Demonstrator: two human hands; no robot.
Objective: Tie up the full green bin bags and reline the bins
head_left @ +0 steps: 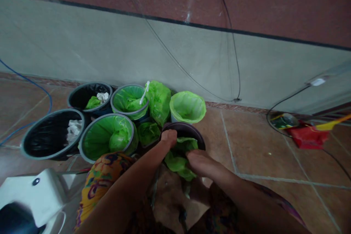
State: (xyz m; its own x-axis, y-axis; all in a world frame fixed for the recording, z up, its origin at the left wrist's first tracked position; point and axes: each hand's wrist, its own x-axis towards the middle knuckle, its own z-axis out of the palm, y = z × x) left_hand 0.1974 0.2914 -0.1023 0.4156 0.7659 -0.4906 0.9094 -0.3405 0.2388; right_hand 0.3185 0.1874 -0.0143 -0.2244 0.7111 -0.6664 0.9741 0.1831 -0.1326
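Note:
A light-green bin bag [179, 164] hangs over the near side of a dark purple bin [197, 131], part of it inside. My left hand [169, 138] is closed at the bin's left rim, pinching the bag's edge. On the right, my right hand [199, 161] has its fingers curled into the bag, the fingertips hidden by the plastic. Just behind this bin stands a white bin lined with green plastic [188, 106]. Beside that one, a filled green bag [158, 100] leans against the wall.
Several grey-rimmed bins stand at left, including a black-lined bin [46, 135] and a green-lined bin [102, 135]. A white appliance [35, 193] sits at lower left. A red dustpan [308, 137] lies at right near a black cable [270, 111]. A blue cable [41, 87] crosses the left floor.

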